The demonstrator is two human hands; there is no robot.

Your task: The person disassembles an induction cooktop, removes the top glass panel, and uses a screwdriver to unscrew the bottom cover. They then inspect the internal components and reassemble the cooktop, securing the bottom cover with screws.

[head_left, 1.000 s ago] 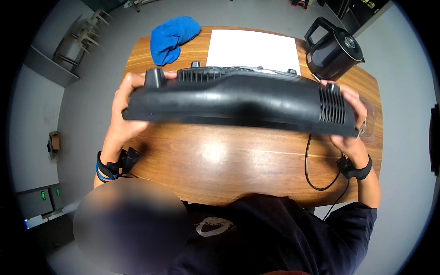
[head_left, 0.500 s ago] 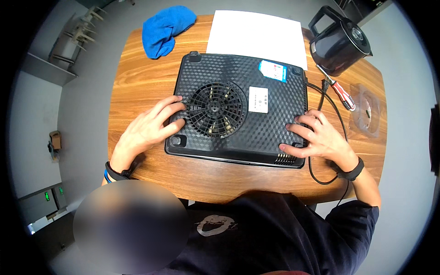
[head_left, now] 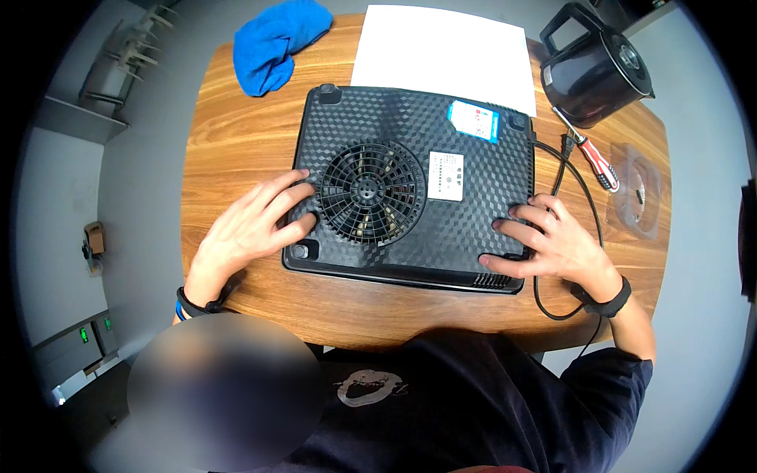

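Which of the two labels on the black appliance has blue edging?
The corner label, toward the far right of the appliance; the middle label, beside the round fan grille, is white without blue edging.

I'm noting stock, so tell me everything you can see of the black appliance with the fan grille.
The appliance is flat, rectangular and black, seemingly plastic, with a cube-like texture. It lies feet up on the wooden table. Left of centre is a round fan grille; beside it a white label, and a blue-edged label near the far right corner. Vent slots show at the near right. A black cord meets its right edge. The left grip and right grip rest on its sides.
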